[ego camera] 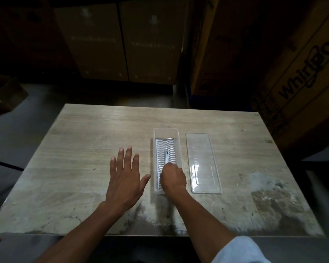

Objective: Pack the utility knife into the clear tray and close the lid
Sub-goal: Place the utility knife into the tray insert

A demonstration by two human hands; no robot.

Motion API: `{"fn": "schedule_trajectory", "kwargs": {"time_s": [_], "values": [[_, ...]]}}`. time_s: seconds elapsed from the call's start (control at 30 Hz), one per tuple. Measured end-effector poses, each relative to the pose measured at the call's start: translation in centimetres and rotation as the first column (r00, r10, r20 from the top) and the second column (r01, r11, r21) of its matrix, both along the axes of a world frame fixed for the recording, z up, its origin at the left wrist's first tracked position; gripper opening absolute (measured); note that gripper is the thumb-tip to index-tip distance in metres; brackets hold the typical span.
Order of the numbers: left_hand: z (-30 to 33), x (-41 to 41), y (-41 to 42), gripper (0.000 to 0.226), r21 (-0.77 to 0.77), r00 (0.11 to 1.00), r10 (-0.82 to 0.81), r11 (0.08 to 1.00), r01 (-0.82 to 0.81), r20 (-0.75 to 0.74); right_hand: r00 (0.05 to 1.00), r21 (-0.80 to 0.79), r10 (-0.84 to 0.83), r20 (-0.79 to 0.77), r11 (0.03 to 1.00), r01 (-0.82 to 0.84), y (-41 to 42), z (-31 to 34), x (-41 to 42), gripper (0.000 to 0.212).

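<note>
A clear tray [166, 131] with a white wavy insert lies lengthwise on the wooden table [84, 141]. Inside it, along the middle, rests the slim grey utility knife [167, 155]. Its near end is hidden under my right hand [174, 177]. That hand reaches into the near half of the tray with its fingers curled around the knife. My left hand [124, 177] lies flat on the table just left of the tray, fingers spread, holding nothing. The clear lid [201, 160] lies flat on the table, parallel to the tray and on its right, apart from it.
Large cardboard boxes [302, 73] stand behind and to the right of the table in dim light. More boxes [122, 44] stand behind its far edge. The table's near edge runs below my forearms.
</note>
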State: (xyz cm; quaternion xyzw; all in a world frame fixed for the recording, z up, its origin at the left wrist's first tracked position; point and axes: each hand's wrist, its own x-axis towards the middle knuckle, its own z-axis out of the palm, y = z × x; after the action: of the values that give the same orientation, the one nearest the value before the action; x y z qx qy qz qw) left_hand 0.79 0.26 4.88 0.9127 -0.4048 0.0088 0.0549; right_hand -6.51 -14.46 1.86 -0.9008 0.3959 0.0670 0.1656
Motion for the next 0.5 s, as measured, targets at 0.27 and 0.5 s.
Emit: {"fn": "schedule_trajectory", "kwargs": {"time_s": [0.27, 0.5], "values": [[-1.1, -0.4, -0.4, 0.081, 0.045, 0.998, -0.011, 0.999, 0.014, -0.062, 0.867, 0.011, -0.254, 0.429, 0.961, 0.276, -4.6, 4.6, -2.2, 0.031], [-2.2, -2.1, -1.3, 0.074, 0.129, 0.969, -0.127, 0.979, 0.156, -0.21, 0.976, -0.031, -0.174, -0.129, 0.985, 0.171, -5.6, -3.3, -11.1, 0.063]]}}
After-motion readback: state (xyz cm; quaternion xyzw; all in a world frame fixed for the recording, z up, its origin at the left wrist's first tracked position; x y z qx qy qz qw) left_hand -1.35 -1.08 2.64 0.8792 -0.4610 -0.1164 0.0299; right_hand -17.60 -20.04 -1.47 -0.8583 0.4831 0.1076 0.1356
